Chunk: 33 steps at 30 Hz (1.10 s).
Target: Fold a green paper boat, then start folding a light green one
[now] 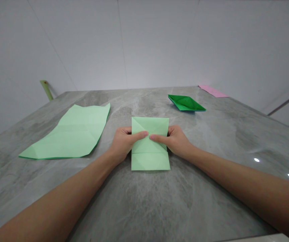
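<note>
A light green folded paper [150,158] lies on the grey marble table [159,201] in front of me, creased across and diagonally. My left hand [123,143] grips its left edge, with the thumb laid over the middle of the sheet. My right hand [175,140] grips the right edge, and its thumb points inward to meet the other at the paper's centre. Both hands are closed on the paper.
A larger light green creased sheet [71,132] lies flat to the left. A dark green folded paper boat [186,103] sits at the back right, with a pink sheet [213,90] behind it at the table's far edge. A green strip [46,89] leans by the wall at the left.
</note>
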{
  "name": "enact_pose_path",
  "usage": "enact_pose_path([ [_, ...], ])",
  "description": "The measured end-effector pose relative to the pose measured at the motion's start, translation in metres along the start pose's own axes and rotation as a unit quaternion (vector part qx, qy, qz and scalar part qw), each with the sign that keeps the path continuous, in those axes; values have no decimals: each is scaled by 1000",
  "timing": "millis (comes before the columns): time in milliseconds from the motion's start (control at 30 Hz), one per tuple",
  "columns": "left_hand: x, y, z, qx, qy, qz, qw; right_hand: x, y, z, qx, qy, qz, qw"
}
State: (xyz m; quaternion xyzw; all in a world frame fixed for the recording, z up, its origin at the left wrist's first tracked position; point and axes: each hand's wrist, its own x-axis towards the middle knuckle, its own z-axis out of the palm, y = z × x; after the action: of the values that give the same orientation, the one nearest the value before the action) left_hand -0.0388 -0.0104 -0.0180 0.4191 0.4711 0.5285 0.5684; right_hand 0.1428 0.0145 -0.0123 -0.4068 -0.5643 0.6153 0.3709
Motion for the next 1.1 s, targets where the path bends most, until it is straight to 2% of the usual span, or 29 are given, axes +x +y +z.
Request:
enact_pose_path([
  [233,-2,-4,0,39,-26,10,999,-2,2,-1,-21,25,4,999],
  [333,0,-4,0,5,0,24,1000,-2,0,-3,-37,26,11,999],
  [533,7,4,-3,-75,52,36,995,1,0,-7,-32,-12,-4,999],
  [767,14,9,-11,-116,130,67,982,1,-5,-4,-114,-21,-13,993],
  [967,20,13,-20,-130,205,92,966,0,-6,-6,-83,-44,13,996],
  [1100,20,15,-20,-127,182,74,972,2,1,-13,13,-22,-23,999],
])
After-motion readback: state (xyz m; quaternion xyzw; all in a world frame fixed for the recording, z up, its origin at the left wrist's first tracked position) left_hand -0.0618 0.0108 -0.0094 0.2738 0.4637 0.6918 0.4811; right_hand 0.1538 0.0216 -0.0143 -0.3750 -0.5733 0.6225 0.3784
